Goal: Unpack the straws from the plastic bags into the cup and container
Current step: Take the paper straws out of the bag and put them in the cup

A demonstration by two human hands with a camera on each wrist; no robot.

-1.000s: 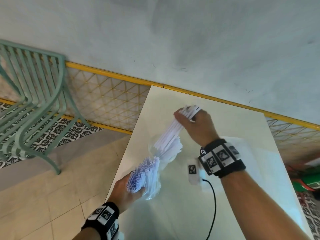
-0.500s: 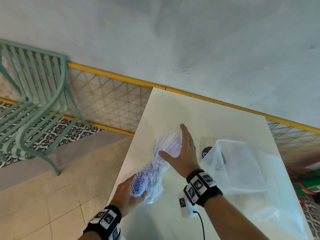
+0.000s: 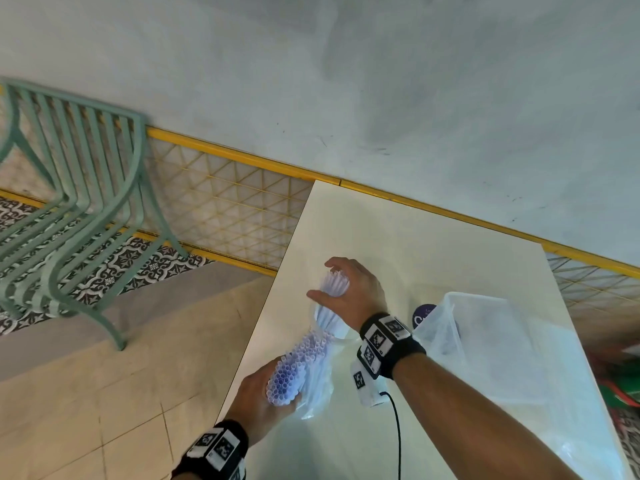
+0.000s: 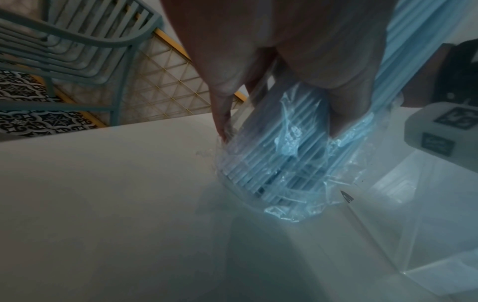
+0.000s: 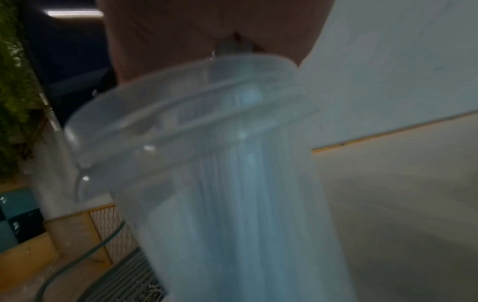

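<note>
On the white table (image 3: 433, 258) my left hand (image 3: 259, 403) grips a clear plastic bag of pale straws (image 3: 292, 370), open ends toward me. The left wrist view shows my fingers (image 4: 222, 85) wrapped round the crinkled bag (image 4: 297, 155). Just beyond it a clear cup (image 3: 323, 322) holds a bunch of straws (image 3: 334, 282). My right hand (image 3: 349, 289) curls over their tops, thumb on the left side. Seen from the right wrist, the cup (image 5: 196, 130) is blurred, with straws (image 5: 248, 204) inside. To the right stands a clear rectangular container (image 3: 491, 344).
A dark purple round object (image 3: 423, 315) shows behind the container's near corner. A black cable (image 3: 397, 434) runs from my right wrist device along the table. A green metal chair (image 3: 79, 209) stands on the floor to the left. The wall is close behind the table.
A second ago my right hand held a handful of straws raised from the bag. It then lay flat over the straws; now it curls round their tops. The left hand has barely moved.
</note>
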